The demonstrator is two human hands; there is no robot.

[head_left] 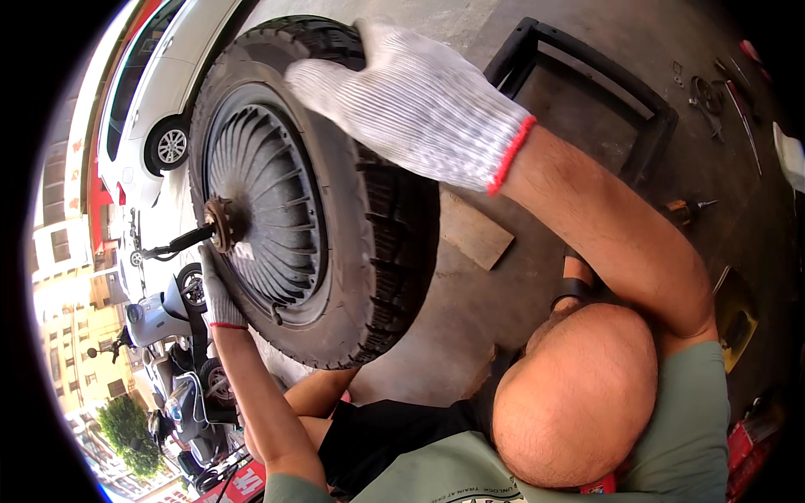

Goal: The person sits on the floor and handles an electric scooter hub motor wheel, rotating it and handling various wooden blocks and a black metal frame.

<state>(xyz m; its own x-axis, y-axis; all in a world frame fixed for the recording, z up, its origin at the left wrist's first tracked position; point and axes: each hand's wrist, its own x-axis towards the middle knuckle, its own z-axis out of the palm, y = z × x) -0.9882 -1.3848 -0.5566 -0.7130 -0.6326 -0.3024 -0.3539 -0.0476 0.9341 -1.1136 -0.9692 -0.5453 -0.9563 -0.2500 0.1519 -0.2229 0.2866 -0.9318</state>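
A black wheel [335,251] with a knobby tyre and a dark finned hub [264,197] stands upright in front of me, its hub side turned to the left. From the hub's middle juts an axle with a rusty brown collar and a black cable [180,243]. My right hand [411,101], in a white knit glove with a red cuff, grips over the tyre's upper part; its thumb lies on the sidewall and its other fingers are largely hidden. My left hand [220,289], gloved alike, holds the wheel's lower left edge near the axle, fingers partly hidden behind it.
A black rectangular metal frame [604,63] lies on the floor beyond my right arm, with a flat board [474,228] nearer. Wrenches [706,107] and a screwdriver [742,117] lie at far right, a drill [681,210] nearer. Scooters [168,318] and a white car [151,109] stand left.
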